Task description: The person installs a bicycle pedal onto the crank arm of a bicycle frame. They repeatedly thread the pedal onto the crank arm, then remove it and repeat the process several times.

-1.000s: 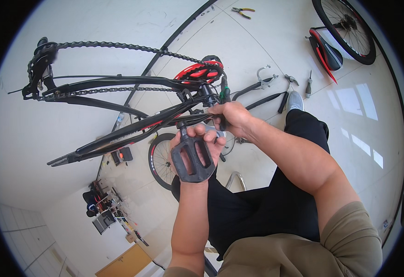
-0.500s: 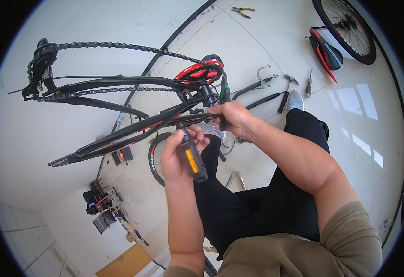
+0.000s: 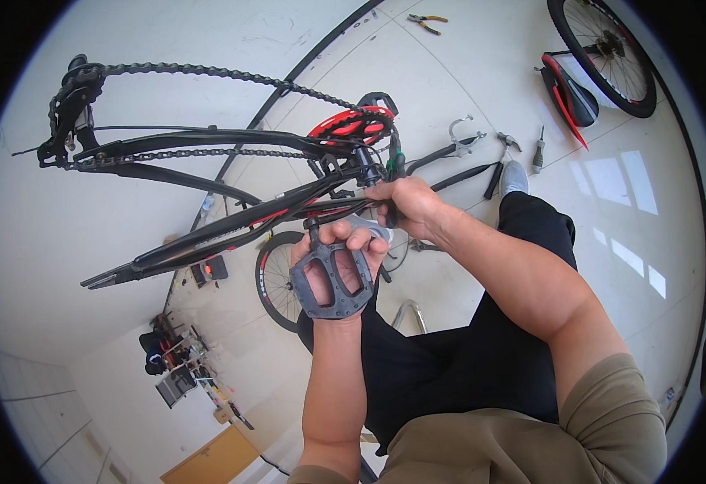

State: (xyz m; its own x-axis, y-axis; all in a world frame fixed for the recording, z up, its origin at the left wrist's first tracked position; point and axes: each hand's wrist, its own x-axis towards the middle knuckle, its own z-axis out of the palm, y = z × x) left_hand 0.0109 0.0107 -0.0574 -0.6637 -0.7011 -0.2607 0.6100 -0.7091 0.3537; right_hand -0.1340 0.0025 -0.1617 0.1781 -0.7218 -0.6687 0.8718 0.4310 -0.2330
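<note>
A black flat pedal (image 3: 333,278) lies broad face up in my left hand (image 3: 351,235). Its palm shows through the pedal's openings, and the fingers curl around the upper edge. The pedal's axle reaches up to a crank arm beside the black bicycle frame (image 3: 232,222). My right hand (image 3: 411,202) is closed by the bottom bracket, around a black-and-green-handled tool (image 3: 397,164) whose working end I cannot make out. Above it is the red chainring (image 3: 345,129), with the chain (image 3: 208,75) running left to the rear derailleur (image 3: 71,109).
Pliers (image 3: 427,23), a hammer (image 3: 502,157), a screwdriver (image 3: 538,152) and a black-red saddle (image 3: 569,97) lie on the tiled floor. One wheel (image 3: 603,44) rests at the upper right, another (image 3: 276,278) behind my left hand. A cluttered workbench (image 3: 187,355) stands lower left.
The pedal has turned from edge-on, with its orange reflector showing, to broad face up. My left hand has rolled palm up beneath it. The right hand has barely moved.
</note>
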